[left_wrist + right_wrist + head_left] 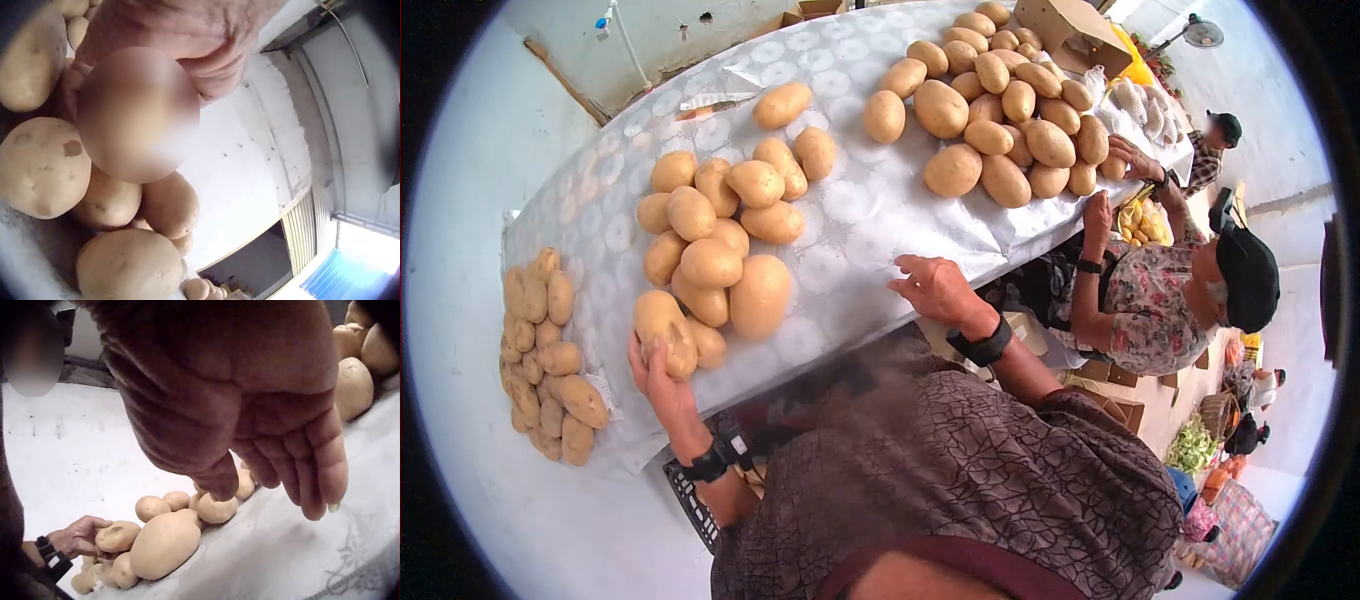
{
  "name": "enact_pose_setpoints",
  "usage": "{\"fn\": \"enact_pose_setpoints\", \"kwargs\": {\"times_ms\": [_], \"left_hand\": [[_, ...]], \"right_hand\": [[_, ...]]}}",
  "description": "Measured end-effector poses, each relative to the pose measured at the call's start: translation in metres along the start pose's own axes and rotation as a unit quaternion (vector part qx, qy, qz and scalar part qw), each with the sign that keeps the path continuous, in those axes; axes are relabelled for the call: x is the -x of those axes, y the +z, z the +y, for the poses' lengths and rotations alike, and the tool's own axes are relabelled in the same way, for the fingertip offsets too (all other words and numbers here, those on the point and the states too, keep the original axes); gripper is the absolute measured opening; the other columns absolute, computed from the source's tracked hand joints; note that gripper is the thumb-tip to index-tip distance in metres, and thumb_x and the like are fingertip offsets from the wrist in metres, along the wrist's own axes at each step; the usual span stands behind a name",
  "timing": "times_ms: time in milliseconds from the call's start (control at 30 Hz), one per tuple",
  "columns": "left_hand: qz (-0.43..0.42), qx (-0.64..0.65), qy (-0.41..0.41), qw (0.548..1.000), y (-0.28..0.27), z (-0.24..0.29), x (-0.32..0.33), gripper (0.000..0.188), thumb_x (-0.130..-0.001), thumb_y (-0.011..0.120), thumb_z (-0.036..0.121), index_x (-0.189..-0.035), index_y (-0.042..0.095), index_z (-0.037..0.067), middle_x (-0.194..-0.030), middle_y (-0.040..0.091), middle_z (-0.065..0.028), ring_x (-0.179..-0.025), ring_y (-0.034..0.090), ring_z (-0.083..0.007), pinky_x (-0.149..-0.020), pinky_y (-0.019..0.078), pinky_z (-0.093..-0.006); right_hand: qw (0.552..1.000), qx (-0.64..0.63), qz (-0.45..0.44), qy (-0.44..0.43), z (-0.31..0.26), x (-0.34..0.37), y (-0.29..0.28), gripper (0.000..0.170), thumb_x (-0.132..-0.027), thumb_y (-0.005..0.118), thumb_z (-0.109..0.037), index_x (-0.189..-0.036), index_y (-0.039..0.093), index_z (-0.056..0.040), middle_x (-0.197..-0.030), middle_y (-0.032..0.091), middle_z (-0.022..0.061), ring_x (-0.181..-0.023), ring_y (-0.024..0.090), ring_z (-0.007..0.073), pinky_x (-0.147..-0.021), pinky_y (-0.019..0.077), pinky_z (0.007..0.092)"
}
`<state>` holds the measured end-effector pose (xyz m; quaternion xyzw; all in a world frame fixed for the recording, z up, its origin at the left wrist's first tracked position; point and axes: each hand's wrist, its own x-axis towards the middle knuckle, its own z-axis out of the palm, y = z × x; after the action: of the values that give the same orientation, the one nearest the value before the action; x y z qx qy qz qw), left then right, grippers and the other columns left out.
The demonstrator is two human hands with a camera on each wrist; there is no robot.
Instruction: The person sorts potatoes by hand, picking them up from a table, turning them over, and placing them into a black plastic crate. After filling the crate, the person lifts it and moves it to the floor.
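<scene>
At the near left of the middle potato heap (710, 263), my left hand (668, 395) grips a potato (662, 325) with a dark mark on its skin. The right wrist view also shows that potato (119, 536), the fingers around its left side. A round blur covers much of the left hand (162, 31) in its own wrist view. Over the table's near edge, my right hand (945, 292) holds nothing, its fingers loosely extended. A large potato (760, 297) lies between the hands, closer to the left one.
A patterned, pale cloth (850, 190) covers the table. Small potatoes (540, 350) lie heaped at the left end, a larger pile (1040, 140) at the far right. Beside that pile stand a cardboard box (1075, 35) and a person in a floral shirt (1150, 300), one hand touching potatoes.
</scene>
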<state>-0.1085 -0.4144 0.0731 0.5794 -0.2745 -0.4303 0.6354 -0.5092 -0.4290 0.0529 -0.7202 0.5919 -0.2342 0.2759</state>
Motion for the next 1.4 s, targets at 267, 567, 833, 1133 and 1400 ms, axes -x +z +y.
{"fn": "enact_pose_setpoints", "kwargs": {"times_ms": [267,567,833,1133,1400], "left_hand": [[-0.173,0.081,-0.024,0.981,0.075,0.040,0.038,0.059,-0.089,0.053,0.009,-0.142,0.032,-0.004,-0.142,0.040,-0.0146,-0.130,0.041,-0.0263,-0.108,0.0342,-0.0393],[-0.448,-0.072,-0.065,0.889,0.191,-0.006,0.063,0.066,-0.080,0.065,0.007,-0.139,0.035,-0.001,-0.132,0.048,-0.0164,-0.119,0.050,-0.0244,-0.099,0.0433,-0.0351],[-0.555,-0.205,0.083,0.802,0.254,-0.073,0.064,0.074,-0.079,0.066,0.002,-0.143,0.029,0.002,-0.130,0.050,-0.0175,-0.118,0.053,-0.0237,-0.097,0.0456,-0.0355],[-0.582,-0.218,0.139,0.771,0.336,-0.112,0.066,0.074,-0.080,0.066,0.007,-0.144,0.029,0.002,-0.136,0.045,-0.0252,-0.125,0.048,-0.0344,-0.102,0.0425,-0.0400],[-0.599,-0.240,0.202,0.737,0.357,-0.133,0.068,0.064,-0.079,0.066,0.007,-0.137,0.039,-0.001,-0.130,0.045,-0.0217,-0.119,0.047,-0.0375,-0.105,0.0376,-0.0399]], "right_hand": [[0.919,-0.347,-0.140,0.122,-0.028,-0.013,-0.023,0.058,-0.091,0.064,-0.032,-0.130,0.046,0.0077,-0.111,0.064,0.0194,-0.098,0.064,0.0226,-0.082,0.0531,0.0329],[0.801,-0.569,-0.172,0.066,-0.027,-0.006,-0.016,0.070,-0.089,0.062,-0.047,-0.132,0.044,0.0045,-0.113,0.062,0.0143,-0.097,0.064,0.0219,-0.074,0.0575,0.0319],[0.812,-0.559,-0.029,0.167,0.021,0.023,-0.037,0.064,-0.086,0.066,-0.043,-0.128,0.049,0.0017,-0.112,0.062,0.0119,-0.097,0.063,0.0195,-0.076,0.0557,0.0312],[0.862,-0.442,0.128,0.214,0.071,0.015,-0.065,0.056,-0.086,0.069,-0.037,-0.122,0.053,0.0029,-0.105,0.064,0.0098,-0.088,0.065,0.0160,-0.073,0.0550,0.0276],[0.882,-0.354,0.196,0.242,0.101,0.011,-0.063,0.048,-0.084,0.068,-0.018,-0.123,0.052,0.0061,-0.099,0.067,0.0140,-0.087,0.066,0.0182,-0.070,0.0551,0.0296]]}}
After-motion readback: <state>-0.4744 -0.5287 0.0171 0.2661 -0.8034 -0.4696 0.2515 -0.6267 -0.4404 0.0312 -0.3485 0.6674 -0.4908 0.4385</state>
